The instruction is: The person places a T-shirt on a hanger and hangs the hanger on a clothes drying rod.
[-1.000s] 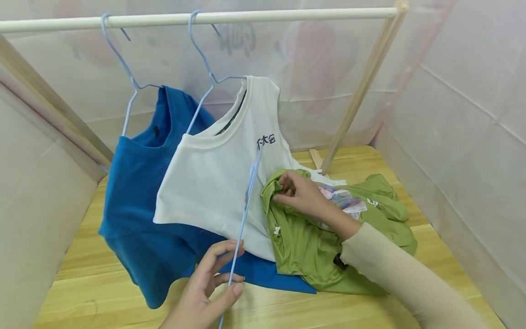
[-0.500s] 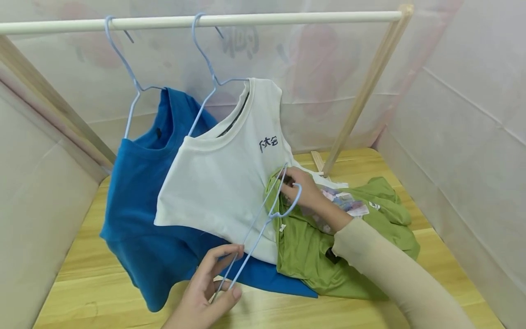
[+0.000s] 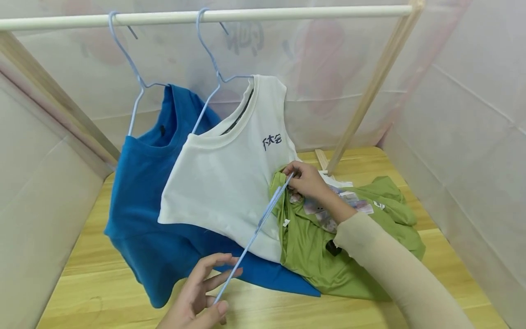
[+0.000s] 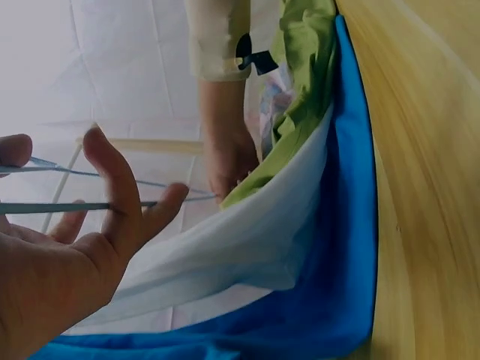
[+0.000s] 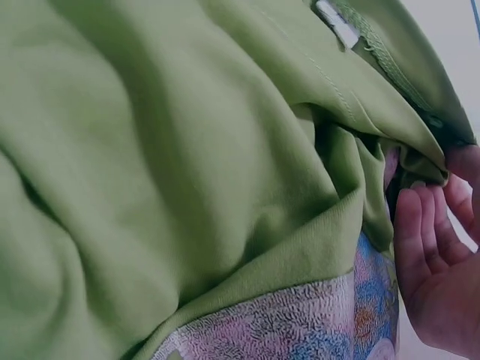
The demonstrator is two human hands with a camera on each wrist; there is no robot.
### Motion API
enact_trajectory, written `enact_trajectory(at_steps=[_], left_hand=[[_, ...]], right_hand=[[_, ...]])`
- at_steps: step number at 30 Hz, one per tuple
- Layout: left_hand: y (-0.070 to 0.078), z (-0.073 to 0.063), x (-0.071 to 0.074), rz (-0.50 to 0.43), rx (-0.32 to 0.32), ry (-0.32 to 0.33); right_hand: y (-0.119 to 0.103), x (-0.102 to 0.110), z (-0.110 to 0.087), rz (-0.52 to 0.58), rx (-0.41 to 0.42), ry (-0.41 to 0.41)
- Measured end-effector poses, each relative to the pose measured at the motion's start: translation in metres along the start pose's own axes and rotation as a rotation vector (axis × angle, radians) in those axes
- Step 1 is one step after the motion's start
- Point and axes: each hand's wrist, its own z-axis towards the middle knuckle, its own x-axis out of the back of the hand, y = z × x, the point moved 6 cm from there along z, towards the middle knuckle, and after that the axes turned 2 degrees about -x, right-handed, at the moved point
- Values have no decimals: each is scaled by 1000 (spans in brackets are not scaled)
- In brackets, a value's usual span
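Observation:
My left hand [image 3: 199, 292] holds a light blue clothes hanger [image 3: 255, 235] between thumb and fingers, its far end slanting up to the right. In the left wrist view the hanger [image 4: 71, 208] runs past the spread fingers. My right hand [image 3: 306, 180] pinches an edge of a green T-shirt [image 3: 312, 265], close to the hanger's tip. In the right wrist view the fingertips [image 5: 409, 217] grip a folded edge of the green cloth, with a white label nearby. The shirt lies rumpled, its colourful print partly covered by my wrist.
A white sleeveless top [image 3: 213, 183] and a blue T-shirt [image 3: 139, 192] hang on blue hangers from a white rail [image 3: 304, 13] with wooden posts [image 3: 376, 87]. They overlap, their lower parts reaching the wooden table [image 3: 82, 278]. Pale fabric walls [image 3: 464, 151] enclose it.
The hanger has turned in my left hand, swinging its hook out and back to edge-on, and its tip now reaches my right hand. The right hand keeps holding the green shirt's edge.

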Motion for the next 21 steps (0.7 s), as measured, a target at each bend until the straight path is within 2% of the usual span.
enact_trajectory(at_steps=[5, 8, 15, 21], left_hand=[[-10, -8, 7, -101, 122, -37], [-13, -10, 9, -96, 166, -33], [-17, -12, 11, 6, 194, 33], [-15, -13, 10, 63, 181, 62]], right_hand=[[3, 1, 2, 57, -53, -34], [4, 3, 2, 47, -55, -35], [1, 3, 0, 98, -46, -33], [-1, 5, -3, 51, -17, 1]])
